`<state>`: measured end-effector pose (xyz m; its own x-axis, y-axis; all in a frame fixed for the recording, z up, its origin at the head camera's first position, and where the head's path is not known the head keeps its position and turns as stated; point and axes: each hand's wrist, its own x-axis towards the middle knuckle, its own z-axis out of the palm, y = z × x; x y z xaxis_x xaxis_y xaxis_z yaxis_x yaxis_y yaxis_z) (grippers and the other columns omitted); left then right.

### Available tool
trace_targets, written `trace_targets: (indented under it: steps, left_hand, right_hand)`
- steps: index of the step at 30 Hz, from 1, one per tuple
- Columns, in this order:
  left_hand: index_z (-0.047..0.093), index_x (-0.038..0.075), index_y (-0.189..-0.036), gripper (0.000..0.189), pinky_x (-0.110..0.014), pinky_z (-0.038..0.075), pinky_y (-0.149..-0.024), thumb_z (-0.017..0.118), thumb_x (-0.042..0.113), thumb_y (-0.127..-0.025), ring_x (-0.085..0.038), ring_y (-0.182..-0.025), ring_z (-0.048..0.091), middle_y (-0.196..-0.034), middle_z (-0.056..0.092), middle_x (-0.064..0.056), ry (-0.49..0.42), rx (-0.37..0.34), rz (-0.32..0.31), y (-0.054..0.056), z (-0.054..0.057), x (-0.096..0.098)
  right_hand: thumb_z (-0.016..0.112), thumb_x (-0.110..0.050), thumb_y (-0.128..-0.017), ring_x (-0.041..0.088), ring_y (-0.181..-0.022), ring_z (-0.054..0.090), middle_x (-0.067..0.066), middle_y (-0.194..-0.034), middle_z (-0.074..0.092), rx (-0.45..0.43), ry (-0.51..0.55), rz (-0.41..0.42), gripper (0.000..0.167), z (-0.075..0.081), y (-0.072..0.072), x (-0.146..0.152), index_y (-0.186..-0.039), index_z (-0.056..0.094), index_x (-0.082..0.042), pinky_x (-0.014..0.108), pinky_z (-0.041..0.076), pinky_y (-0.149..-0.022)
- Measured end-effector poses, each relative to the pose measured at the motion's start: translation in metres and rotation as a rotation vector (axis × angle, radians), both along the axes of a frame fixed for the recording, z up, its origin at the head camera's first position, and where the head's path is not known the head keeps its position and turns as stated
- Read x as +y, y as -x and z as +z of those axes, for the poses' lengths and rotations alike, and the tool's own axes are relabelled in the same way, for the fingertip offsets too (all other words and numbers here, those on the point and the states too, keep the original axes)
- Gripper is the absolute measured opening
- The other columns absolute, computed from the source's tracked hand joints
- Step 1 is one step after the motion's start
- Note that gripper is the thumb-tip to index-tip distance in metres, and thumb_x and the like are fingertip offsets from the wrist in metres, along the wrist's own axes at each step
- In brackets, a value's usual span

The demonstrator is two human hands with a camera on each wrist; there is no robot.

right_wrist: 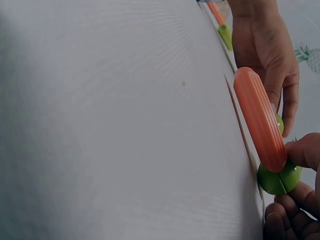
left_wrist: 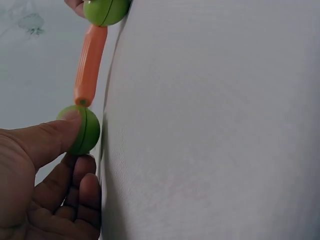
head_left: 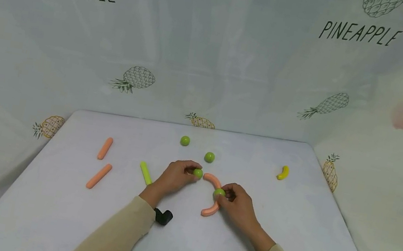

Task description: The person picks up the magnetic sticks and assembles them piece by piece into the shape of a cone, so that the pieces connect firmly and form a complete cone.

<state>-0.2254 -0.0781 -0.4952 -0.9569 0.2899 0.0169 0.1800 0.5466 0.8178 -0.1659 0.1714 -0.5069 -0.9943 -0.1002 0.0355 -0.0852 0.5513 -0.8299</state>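
Observation:
My left hand (head_left: 176, 177) pinches a green ball (head_left: 198, 173) between thumb and fingers, right at the end of a curved orange stick (head_left: 212, 179). Another green ball (head_left: 219, 193) is in the grip of my right hand (head_left: 239, 207), at that stick's other end. From this ball a second curved orange stick (head_left: 210, 210) bends toward me. In the left wrist view, the orange stick (left_wrist: 90, 67) spans the two balls, with my left thumb on the lower ball (left_wrist: 89, 132). The right wrist view shows the near stick (right_wrist: 259, 120) meeting the ball (right_wrist: 276, 181) at my right fingers.
Two loose green balls (head_left: 185, 140) lie toward the back of the white table (head_left: 285, 246). A yellow curved piece (head_left: 283, 173) lies on the right. Two straight orange sticks (head_left: 98, 176) are on the left, and a yellow-green stick (head_left: 145, 173) lies partly behind my left wrist.

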Motion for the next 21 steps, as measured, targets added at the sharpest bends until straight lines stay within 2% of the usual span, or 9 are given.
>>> trace_targets:
  steps: [5,13,21]
  left_hand:
    - [0.073,0.017,-0.129,0.033,-0.038,0.053,-0.093,0.078,0.018,-0.096,-0.016,-0.105,0.066,-0.117,0.076,0.002,0.021,0.013,-0.02,0.0,-0.002,0.002]
    - [0.069,0.017,-0.129,0.042,-0.04,0.053,-0.094,0.086,0.023,-0.091,-0.019,-0.107,0.061,-0.118,0.069,-0.001,0.067,0.007,0.001,0.003,-0.003,0.008]
    - [0.069,0.02,-0.121,0.033,-0.039,0.052,-0.093,0.084,0.025,-0.092,-0.018,-0.107,0.06,-0.113,0.068,0.002,0.097,-0.005,0.014,0.005,-0.006,0.013]
  right_hand:
    - [0.08,-0.019,-0.094,0.014,-0.091,0.062,0.002,-0.1,0.068,0.011,-0.014,-0.005,0.022,0.0,-0.001,0.0,-0.111,0.07,-0.01,0.028,0.053,-0.08]
    - [0.08,-0.017,-0.093,0.014,-0.09,0.06,0.003,-0.101,0.067,0.013,-0.014,-0.001,0.021,0.0,-0.001,0.0,-0.11,0.07,-0.01,0.026,0.051,-0.079]
    - [0.085,-0.021,-0.09,0.015,-0.09,0.056,0.001,-0.1,0.066,0.003,-0.052,0.006,0.025,0.002,-0.007,-0.002,-0.11,0.071,-0.012,0.027,0.049,-0.08]
